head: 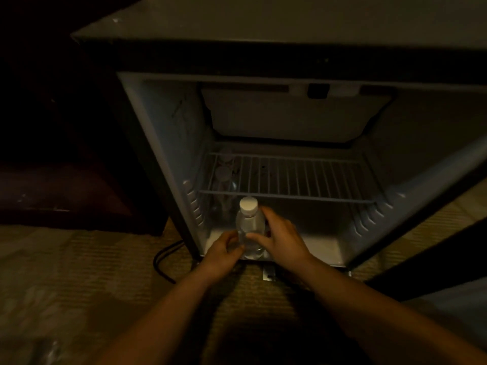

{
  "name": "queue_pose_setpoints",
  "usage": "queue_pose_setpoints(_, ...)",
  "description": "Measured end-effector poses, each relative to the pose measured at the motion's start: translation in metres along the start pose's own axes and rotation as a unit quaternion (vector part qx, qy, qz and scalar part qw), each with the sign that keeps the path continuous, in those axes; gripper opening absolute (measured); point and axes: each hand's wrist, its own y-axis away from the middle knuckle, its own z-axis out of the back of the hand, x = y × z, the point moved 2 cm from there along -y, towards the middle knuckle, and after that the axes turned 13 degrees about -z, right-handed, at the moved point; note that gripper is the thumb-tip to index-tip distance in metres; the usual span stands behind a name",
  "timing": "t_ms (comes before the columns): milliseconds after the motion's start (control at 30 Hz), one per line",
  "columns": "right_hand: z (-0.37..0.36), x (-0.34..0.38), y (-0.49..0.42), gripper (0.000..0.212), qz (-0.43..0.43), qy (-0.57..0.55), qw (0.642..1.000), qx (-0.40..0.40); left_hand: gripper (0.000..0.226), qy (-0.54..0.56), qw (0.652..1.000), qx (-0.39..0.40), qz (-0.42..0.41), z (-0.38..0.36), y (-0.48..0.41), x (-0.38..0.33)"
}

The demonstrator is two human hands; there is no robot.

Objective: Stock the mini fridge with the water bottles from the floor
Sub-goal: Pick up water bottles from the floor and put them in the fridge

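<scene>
Head view, dim light. Mini fridge [163, 143] stands open on the carpeted floor [79, 272], its door swung off to the right. I have both hands on one water bottle [250, 227], upright, white cap up, its base at the front lip of the fridge floor, toward the front left corner.

Left hand [224, 252]: fingers curled in against the lower left of the bottle, thumb side touching the plastic. Right hand [279, 238]: fingers wrapped round the right side and behind, thumb across the front. Both sets of fingers closed on the same bottle, a two-handed hold. My guess at why: thin clear plastic is soft and slick, and a grip low on the body keeps it from tipping as it goes over the lip.

Wire shelf [290, 180] sits at mid height, bare as far as I can see. Below it, along the left wall, pale round caps and faint clear shapes, likely bottles already in [224, 175], lined front to back. Too dark to count them.

Judgement: the bottle is being stood in the lower compartment, in front of that row, to keep the left wall filled first. Headroom under the shelf front rail looks tight for the cap; that is the thing to watch.

Black cord [163, 259] loops on the floor just left of the fridge base, clear of my hands.
</scene>
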Motion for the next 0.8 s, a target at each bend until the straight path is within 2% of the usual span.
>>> queue_pose_setpoints(100, -0.004, -0.002, -0.013, 0.061, -0.030, -0.018, 0.999, 0.021, 0.041, 0.014, 1.000, 0.004, 0.012, -0.001, -0.007, 0.004)
queue_pose_setpoints(233, -0.005, -0.007, -0.026, 0.056, -0.075, -0.058, 0.995, 0.012, 0.050, 0.062, 0.998, 0.004, 0.019, -0.004, -0.014, 0.006)
queue_pose_setpoints(367, -0.010, -0.019, -0.025, 0.051, -0.113, -0.095, 0.989, 0.017, 0.049, 0.100, 0.994, -0.007, 0.032, -0.009, -0.015, 0.010)
queue_pose_setpoints(500, -0.024, -0.038, -0.010, 0.030, -0.161, -0.169, 0.971, 0.044, 0.053, 0.090, 0.996, -0.003, 0.029, -0.009, -0.014, 0.018)
queue_pose_setpoints(633, -0.031, -0.042, -0.009, 0.050, -0.141, -0.190, 0.969, 0.076, 0.057, 0.085, 0.996, 0.002, 0.010, -0.009, -0.017, 0.016)
queue_pose_setpoints(800, -0.028, -0.043, -0.024, 0.063, -0.154, -0.213, 0.959, 0.108, 0.059, 0.068, 0.998, 0.004, 0.004, -0.009, -0.032, 0.016)
